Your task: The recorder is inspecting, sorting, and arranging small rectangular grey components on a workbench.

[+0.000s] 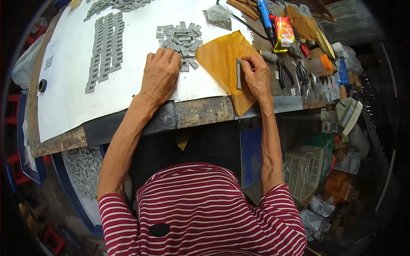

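My left hand [160, 76] is closed, knuckles up, at the near side of a loose pile of small grey rectangular pieces [184, 39]. Whatever its fingers hold is hidden beneath them. To the right, my right hand [256, 76] pinches a narrow grey bar [238, 73] between thumb and bent fingers. The bar lies lengthwise over a yellow-brown sheet [220, 53], whose near corner hangs past the table edge. Three long columns of overlapping grey pieces [103, 49] lie on the white sheet [64, 102] to the left.
More grey pieces [115, 5] are heaped at the far left. A blue pen-shaped tool [265, 19], a red snack packet [284, 34] and black-handled pliers [283, 74] crowd the right side. A black ring [42, 85] sits at the left edge. Below, a blue bin [70, 179] holds many grey pieces.
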